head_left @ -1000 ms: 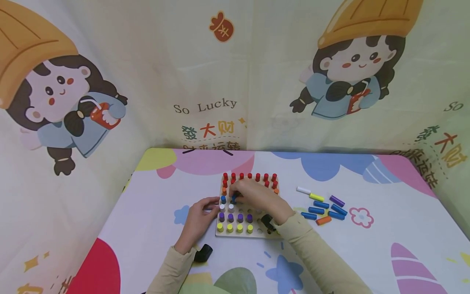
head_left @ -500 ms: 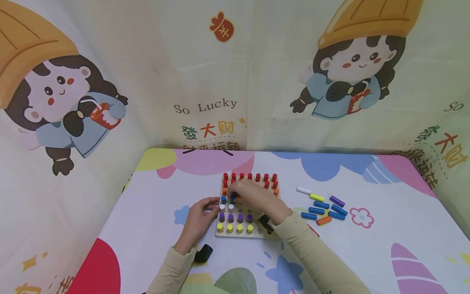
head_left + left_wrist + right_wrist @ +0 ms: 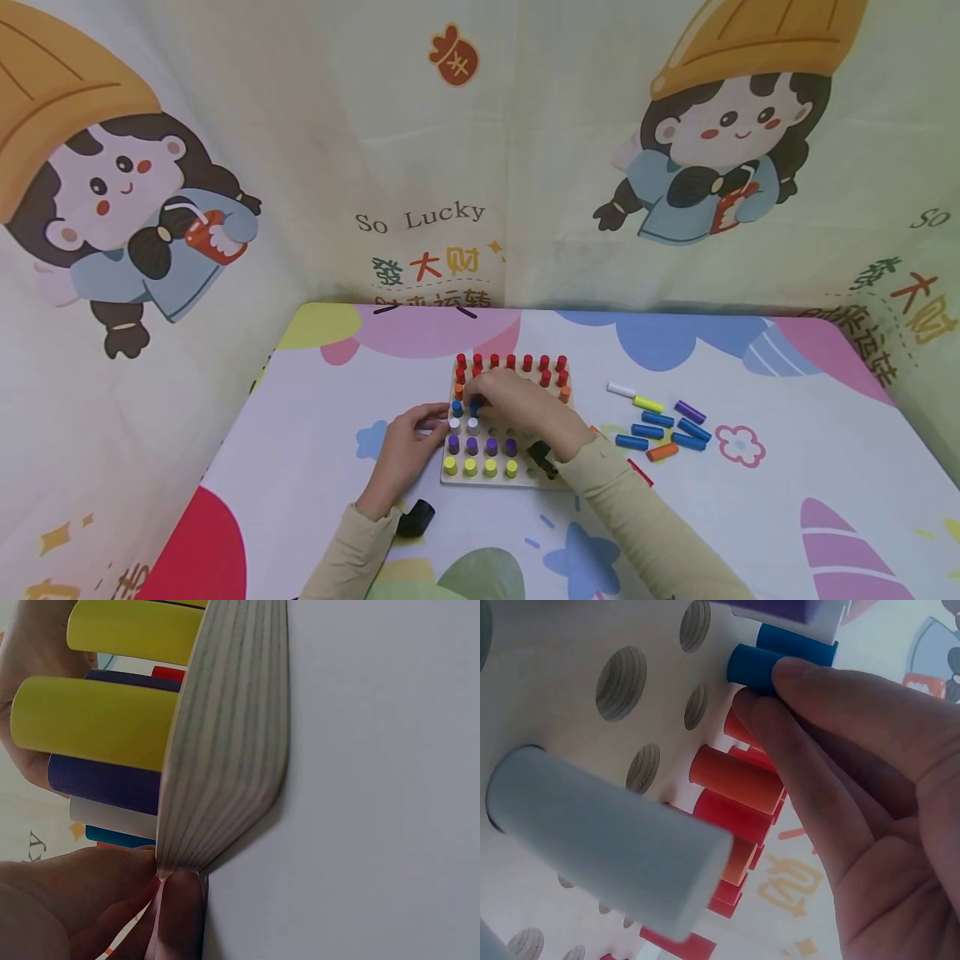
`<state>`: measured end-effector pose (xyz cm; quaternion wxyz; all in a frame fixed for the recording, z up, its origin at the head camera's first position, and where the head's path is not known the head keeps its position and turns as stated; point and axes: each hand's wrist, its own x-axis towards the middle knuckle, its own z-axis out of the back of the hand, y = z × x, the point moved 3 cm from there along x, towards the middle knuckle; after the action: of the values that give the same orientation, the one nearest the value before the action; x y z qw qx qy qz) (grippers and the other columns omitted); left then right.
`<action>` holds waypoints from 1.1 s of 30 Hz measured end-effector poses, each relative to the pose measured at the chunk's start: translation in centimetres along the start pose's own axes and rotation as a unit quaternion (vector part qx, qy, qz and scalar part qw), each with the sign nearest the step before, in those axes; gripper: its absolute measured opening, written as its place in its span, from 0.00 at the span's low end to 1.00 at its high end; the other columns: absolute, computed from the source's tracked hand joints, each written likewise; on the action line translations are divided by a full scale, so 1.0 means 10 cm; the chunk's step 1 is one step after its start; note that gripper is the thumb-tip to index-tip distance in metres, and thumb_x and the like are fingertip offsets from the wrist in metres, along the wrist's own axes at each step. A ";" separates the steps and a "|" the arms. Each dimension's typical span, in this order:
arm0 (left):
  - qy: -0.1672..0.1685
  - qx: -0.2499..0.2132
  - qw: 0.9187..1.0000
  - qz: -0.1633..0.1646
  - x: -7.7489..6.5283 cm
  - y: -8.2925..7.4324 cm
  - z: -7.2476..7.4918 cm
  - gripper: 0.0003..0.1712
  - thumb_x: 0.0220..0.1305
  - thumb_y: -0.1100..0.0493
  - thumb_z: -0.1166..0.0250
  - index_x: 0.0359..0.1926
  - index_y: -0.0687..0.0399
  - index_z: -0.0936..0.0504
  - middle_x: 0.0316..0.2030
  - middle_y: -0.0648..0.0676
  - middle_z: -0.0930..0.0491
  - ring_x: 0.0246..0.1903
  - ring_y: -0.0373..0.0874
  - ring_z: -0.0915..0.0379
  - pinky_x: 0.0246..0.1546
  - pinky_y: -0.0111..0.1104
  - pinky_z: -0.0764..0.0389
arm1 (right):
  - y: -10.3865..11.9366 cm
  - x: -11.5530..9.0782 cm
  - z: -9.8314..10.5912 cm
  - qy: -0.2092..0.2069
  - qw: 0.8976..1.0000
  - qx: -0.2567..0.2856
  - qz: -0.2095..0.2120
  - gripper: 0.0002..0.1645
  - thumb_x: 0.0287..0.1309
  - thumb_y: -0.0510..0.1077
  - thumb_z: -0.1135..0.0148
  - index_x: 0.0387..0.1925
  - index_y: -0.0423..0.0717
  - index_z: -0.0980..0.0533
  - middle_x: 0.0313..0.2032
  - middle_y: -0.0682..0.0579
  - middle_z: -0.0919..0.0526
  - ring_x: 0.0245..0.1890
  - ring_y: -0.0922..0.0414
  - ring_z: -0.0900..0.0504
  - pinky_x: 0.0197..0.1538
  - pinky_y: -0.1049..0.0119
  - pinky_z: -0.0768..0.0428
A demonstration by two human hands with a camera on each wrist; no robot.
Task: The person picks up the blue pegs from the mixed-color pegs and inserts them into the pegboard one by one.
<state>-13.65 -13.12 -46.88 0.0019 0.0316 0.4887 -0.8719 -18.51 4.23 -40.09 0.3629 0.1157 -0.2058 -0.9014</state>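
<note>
Blue cylindrical peg (image 3: pixel 751 669), one: found in the pinch of the right hand (image 3: pixel 521 406), clamped between thumb and fingertips, at the face of the wooden pegboard (image 3: pixel 551 697). Change noted: within the last second the peg has been shifted slightly leftward, into line with a standing blue peg (image 3: pixel 457 408) just left of the grip; over the last half second scarcely any shift is recorded. Significance, as judged: a second place in the blue row is being filled; full seating cannot be confirmed. Nearer side of the grip, in rows: white pegs (image 3: pixel 472 426), purple pegs (image 3: pixel 472 446), yellow pegs (image 3: pixel 470 467). Far side: orange pegs (image 3: pixel 459 392), red pegs (image 3: pixel 494 362). Left hand (image 3: pixel 408 442), left of the grip: fingertips rested against the pegboard's left edge, not seen to be wrapped round it; steadying is presumed. Well right of the grip, lying on the printed tabletop (image 3: pixel 322 467): loose blue pegs (image 3: pixel 657 420), five, with other colours.
</note>
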 end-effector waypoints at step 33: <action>-0.003 0.008 1.000 -0.003 0.01 0.00 0.00 0.18 0.66 0.59 0.33 0.56 0.52 0.18 0.48 0.51 0.16 0.43 0.42 0.19 0.43 0.33 0.16 | 0.00 -0.32 0.22 -0.036 0.999 0.010 -0.038 0.16 0.54 0.42 0.26 0.46 0.47 0.16 0.41 0.55 0.13 0.42 0.59 0.17 0.51 0.63 0.17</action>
<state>-13.72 -13.12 -46.93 0.0003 0.0270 0.4819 -0.8758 -17.04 7.16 -37.95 0.3195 0.0948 -0.2232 -0.9160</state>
